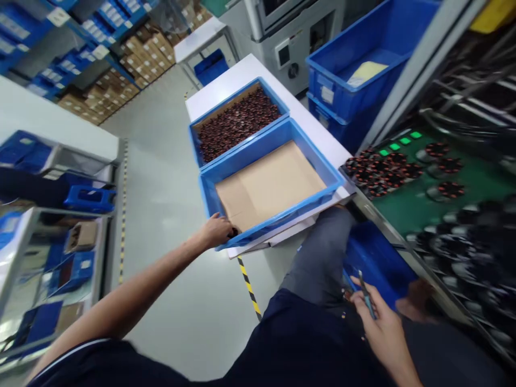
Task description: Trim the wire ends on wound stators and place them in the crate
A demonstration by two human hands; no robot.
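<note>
Head view: left hand [217,231] has fingers part-curled at a small dark part [234,232] in the near-left corner of the blue bin [284,216], grip unclear, probably light and stiff so pinch its edges, while the right hand [381,322] is wrapped around a teal-handled tool [368,304].

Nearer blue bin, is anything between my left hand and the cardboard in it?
Nothing visible is in the way: your left hand reaches over the near corner of the blue bin, next to a small dark part, and the cardboard lies right beside it.
</note>
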